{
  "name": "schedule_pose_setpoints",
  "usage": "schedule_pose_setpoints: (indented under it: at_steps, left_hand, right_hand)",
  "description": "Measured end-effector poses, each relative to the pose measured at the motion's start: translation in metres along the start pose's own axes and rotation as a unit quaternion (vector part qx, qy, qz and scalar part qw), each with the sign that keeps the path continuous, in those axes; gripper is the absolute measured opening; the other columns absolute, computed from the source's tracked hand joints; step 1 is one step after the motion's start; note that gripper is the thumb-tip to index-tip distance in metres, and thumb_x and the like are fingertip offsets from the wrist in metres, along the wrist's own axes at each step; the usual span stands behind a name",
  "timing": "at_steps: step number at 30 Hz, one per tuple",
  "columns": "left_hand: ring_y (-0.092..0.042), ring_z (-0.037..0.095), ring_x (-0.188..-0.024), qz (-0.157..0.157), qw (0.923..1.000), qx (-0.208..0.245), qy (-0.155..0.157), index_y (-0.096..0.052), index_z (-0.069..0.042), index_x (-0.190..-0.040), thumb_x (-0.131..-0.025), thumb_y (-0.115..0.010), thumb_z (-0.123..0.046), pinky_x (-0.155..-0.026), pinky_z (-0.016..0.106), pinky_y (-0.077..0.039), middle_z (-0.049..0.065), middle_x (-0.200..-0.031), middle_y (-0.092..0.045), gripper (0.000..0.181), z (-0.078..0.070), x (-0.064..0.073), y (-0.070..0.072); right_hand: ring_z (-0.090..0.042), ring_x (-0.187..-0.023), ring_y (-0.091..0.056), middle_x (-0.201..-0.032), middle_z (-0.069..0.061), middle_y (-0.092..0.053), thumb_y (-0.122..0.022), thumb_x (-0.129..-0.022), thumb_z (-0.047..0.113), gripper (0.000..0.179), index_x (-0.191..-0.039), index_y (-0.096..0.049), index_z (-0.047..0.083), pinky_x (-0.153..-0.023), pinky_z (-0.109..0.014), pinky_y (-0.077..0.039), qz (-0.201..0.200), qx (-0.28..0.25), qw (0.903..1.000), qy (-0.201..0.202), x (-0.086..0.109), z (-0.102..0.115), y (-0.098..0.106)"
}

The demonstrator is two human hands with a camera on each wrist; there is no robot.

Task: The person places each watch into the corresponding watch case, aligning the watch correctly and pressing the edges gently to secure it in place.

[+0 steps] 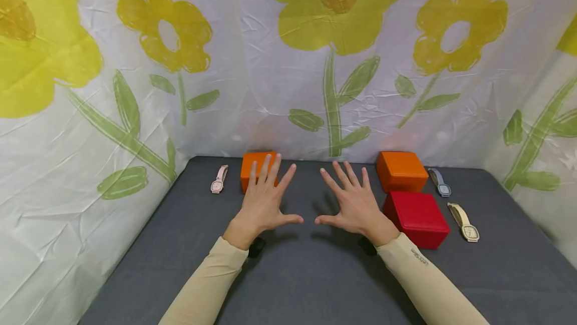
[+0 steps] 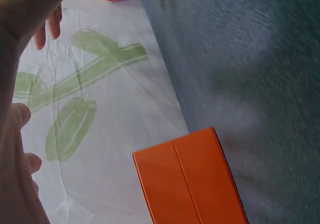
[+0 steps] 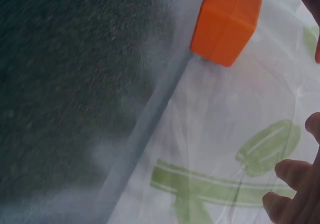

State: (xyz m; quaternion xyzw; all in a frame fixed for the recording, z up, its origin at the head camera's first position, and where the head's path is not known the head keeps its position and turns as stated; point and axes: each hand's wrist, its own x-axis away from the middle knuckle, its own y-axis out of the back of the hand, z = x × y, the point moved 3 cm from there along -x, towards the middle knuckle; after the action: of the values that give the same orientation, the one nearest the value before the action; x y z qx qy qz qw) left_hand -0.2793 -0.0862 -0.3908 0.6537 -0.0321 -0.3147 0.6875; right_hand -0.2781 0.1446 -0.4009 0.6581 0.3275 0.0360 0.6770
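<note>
My left hand (image 1: 261, 205) is held out over the dark table with its fingers spread, holding nothing. Behind its fingertips stands an orange box (image 1: 250, 166), partly covered by them in the head view; this orange box (image 2: 185, 179) shows at the bottom of the left wrist view. Spread the same way, my right hand (image 1: 356, 206) holds nothing either. Its wrist overlaps the near left side of a red box (image 1: 419, 217). A second orange box (image 1: 401, 171) stands just behind the red one. In the right wrist view, an orange box (image 3: 227, 23) appears near the top.
Left of the first box lies a pink watch (image 1: 219, 180). On the right side are a blue watch (image 1: 439, 183) and a cream-yellow watch (image 1: 464, 223), beside the boxes. A white curtain (image 1: 252, 89) printed with yellow flowers hangs along the table's (image 1: 315, 285) back edge.
</note>
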Motion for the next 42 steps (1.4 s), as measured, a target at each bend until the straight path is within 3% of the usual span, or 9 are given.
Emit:
schedule_pose_setpoints:
  at_steps: [8, 13, 22, 26, 38, 42]
  left_hand:
    - [0.010, 0.035, -0.144, 0.006, 0.9998, -0.013, 0.012, -0.005, -0.025, -0.155, -0.059, -0.051, -0.091, -0.112, 0.057, 0.006, 0.014, -0.159, 0.008, 0.125, 0.018, 0.003, 0.004]
    - [0.007, 0.036, -0.144, 0.008, 0.9997, -0.010, 0.022, -0.007, -0.024, -0.155, -0.059, -0.053, -0.089, -0.112, 0.058, 0.004, 0.013, -0.159, 0.010, 0.125, 0.030, 0.004, 0.005]
    - [0.000, 0.037, -0.144, 0.009, 0.9985, 0.031, 0.045, -0.014, -0.021, -0.155, -0.064, -0.061, -0.081, -0.113, 0.056, 0.001, 0.015, -0.159, 0.000, 0.118, 0.055, 0.008, -0.002]
    - [-0.006, 0.039, -0.143, 0.004, 0.9970, 0.052, 0.057, -0.019, -0.020, -0.154, -0.067, -0.066, -0.076, -0.113, 0.057, -0.006, 0.018, -0.158, -0.005, 0.113, 0.069, 0.009, -0.005]
    - [-0.017, 0.043, -0.139, 0.019, 0.9869, 0.119, 0.107, -0.026, -0.017, -0.152, -0.077, -0.073, -0.055, -0.109, 0.058, -0.021, 0.023, -0.154, -0.014, 0.097, 0.091, 0.009, -0.021]
    - [-0.019, 0.043, -0.138, 0.036, 0.9768, 0.153, 0.145, -0.031, -0.020, -0.150, -0.080, -0.074, -0.047, -0.097, 0.067, -0.033, 0.021, -0.155, -0.013, 0.088, 0.096, 0.008, -0.024]
  right_hand:
    - [-0.033, -0.145, -0.007, -0.159, -0.009, -0.012, -0.044, -0.065, 0.091, 0.114, -0.155, -0.011, 0.029, -0.109, -0.065, -0.009, 0.018, -0.006, 0.9997, 0.014, -0.021, 0.010, -0.004]
    - [-0.032, -0.144, -0.014, -0.158, -0.010, -0.015, -0.045, -0.069, 0.088, 0.110, -0.155, -0.011, 0.028, -0.112, -0.058, -0.013, 0.024, -0.034, 0.9989, 0.023, -0.037, 0.019, -0.011]
    - [-0.032, -0.137, -0.031, -0.152, -0.011, -0.029, -0.052, -0.074, 0.081, 0.104, -0.154, -0.018, 0.023, -0.110, -0.052, -0.026, 0.017, -0.077, 0.9961, 0.039, -0.066, 0.027, -0.022]
    - [-0.031, -0.134, -0.036, -0.149, -0.011, -0.033, -0.054, -0.073, 0.079, 0.104, -0.154, -0.018, 0.024, -0.108, -0.051, -0.031, 0.021, -0.101, 0.9941, 0.034, -0.078, 0.031, -0.029]
    - [-0.031, -0.120, -0.051, -0.145, -0.009, -0.042, -0.058, -0.077, 0.073, 0.097, -0.153, -0.022, 0.026, -0.092, -0.049, -0.046, 0.070, -0.140, 0.9876, -0.011, -0.104, 0.045, -0.052]
    - [-0.033, -0.117, -0.053, -0.143, -0.011, -0.044, -0.059, -0.080, 0.069, 0.092, -0.153, -0.023, 0.025, -0.091, -0.049, -0.047, 0.080, -0.148, 0.9857, -0.011, -0.109, 0.050, -0.057]
